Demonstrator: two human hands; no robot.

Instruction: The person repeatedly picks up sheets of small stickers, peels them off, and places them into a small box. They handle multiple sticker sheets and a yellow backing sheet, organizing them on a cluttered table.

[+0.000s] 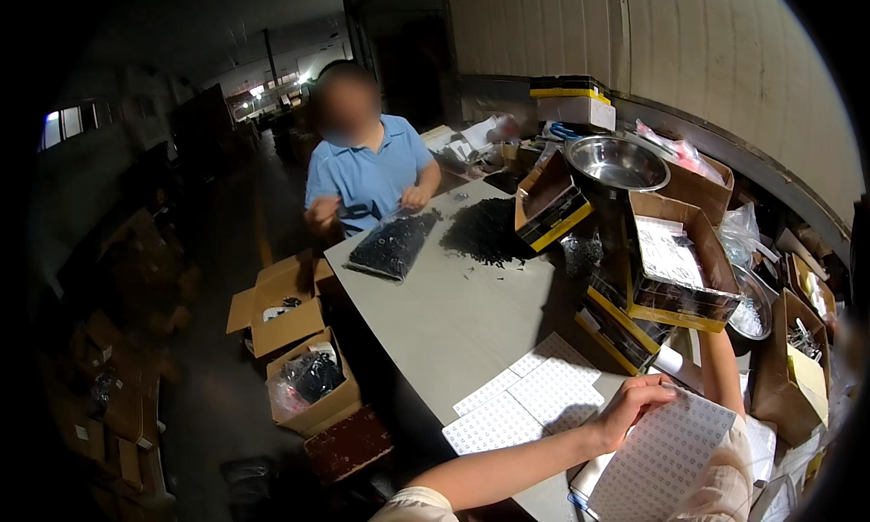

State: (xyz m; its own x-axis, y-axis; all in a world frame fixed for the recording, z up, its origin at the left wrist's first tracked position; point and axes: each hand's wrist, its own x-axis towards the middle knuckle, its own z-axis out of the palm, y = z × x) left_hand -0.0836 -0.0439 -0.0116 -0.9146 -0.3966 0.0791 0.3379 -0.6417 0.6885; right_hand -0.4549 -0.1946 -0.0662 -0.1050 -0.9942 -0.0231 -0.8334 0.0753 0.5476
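My left hand [634,408] is closed on the top edge of a white sheet of small printed stickers [666,454], which hangs tilted at the near right of the table. My right forearm [720,372] runs up past the sheet toward an open cardboard box [681,306] with black and yellow sides. My right hand is hidden behind that box, so its fingers do not show. White printed sheets lie in the box. More sticker sheets [535,400] lie flat on the grey table [408,327], left of my left hand.
Across the table a person in a blue shirt [367,173] sits by a clear bag of black parts [394,243]. Beside it are a loose black pile [485,230] and a tipped box [553,200]. A steel bowl [616,162] stands behind. Open cartons [313,386] stand left of the table.
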